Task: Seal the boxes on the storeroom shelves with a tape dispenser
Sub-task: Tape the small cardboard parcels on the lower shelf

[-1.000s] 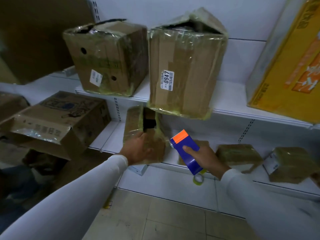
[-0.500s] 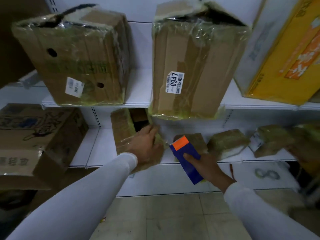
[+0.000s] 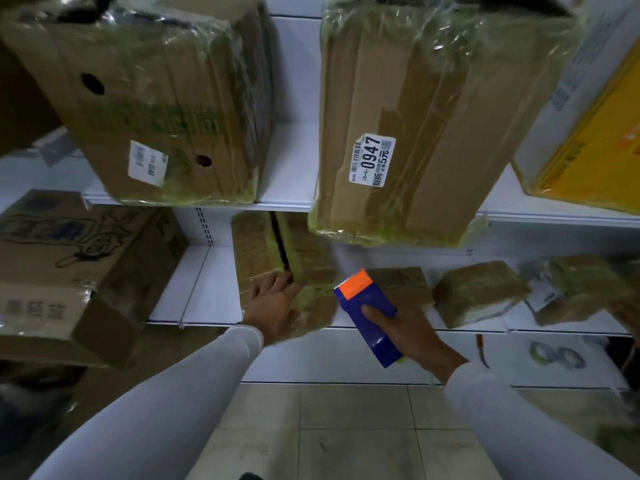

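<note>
Fingers (image 3: 277,285) of the left hand (image 3: 273,308) lay straight and slightly spread, pressing the flaps of a small brown cardboard box (image 3: 277,258) on the lower white shelf (image 3: 204,289), while the right hand (image 3: 403,323) held a blue tape dispenser with an orange blade guard (image 3: 367,317), its fingers curled round the body, just beside that box and not touching it.

Two large plastic-wrapped cardboard boxes (image 3: 149,98) stood on the upper shelf (image 3: 294,168), both already bound in tape or film, with a yellow printed carton (image 3: 595,133) at the right edge. One printed brown carton (image 3: 69,271) sat tilted at the lower left. Three small taped parcels (image 3: 481,292) lay along the lower shelf to the right.

The pressed box showed a dark open seam between its flaps, so it looked unsealed; most others appeared wrapped, suggesting the job was well along.
</note>
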Tool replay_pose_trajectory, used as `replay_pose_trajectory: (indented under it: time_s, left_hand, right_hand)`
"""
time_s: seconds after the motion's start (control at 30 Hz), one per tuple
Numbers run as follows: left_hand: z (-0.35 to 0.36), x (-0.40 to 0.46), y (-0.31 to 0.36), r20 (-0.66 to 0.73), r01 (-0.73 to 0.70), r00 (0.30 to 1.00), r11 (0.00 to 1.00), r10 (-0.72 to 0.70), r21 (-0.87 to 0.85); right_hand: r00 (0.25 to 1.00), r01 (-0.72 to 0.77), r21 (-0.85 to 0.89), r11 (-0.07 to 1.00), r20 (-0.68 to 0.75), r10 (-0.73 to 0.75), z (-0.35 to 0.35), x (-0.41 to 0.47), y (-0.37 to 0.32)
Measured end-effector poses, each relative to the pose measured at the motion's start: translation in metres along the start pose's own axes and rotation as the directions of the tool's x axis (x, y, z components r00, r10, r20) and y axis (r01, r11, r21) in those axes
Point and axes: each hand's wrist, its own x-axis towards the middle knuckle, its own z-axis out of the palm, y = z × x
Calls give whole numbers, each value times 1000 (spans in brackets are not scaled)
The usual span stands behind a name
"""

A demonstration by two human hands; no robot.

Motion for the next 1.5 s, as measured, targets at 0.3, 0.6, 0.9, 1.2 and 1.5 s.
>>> replay_pose_trajectory:
  time_s: [0.3, 0.6, 0.9, 1.2, 1.5]
  left_hand:
    - [8, -8, -51, -18, -199, 978, 959, 207, 204]
    - [-34, 29, -100, 228, -677, 724, 734, 651, 55]
    - [-21, 40, -94, 223, -593, 767, 798, 601, -113]
    - [6, 20, -48, 18, -270, 963, 957, 270, 108]
    - [4, 46, 24, 22, 217, 976, 976, -216, -19]
  right_hand:
    - [987, -111, -18, 994, -115, 108, 23, 1, -16]
    - [962, -146, 104, 984, -215, 166, 75, -20, -29]
    - [947, -166, 67, 984, -265, 178, 70, -43, -21]
    - [966, -148, 33, 988, -209, 152, 36, -35, -15]
    - [989, -108, 46, 993, -93, 112, 9, -32, -1]
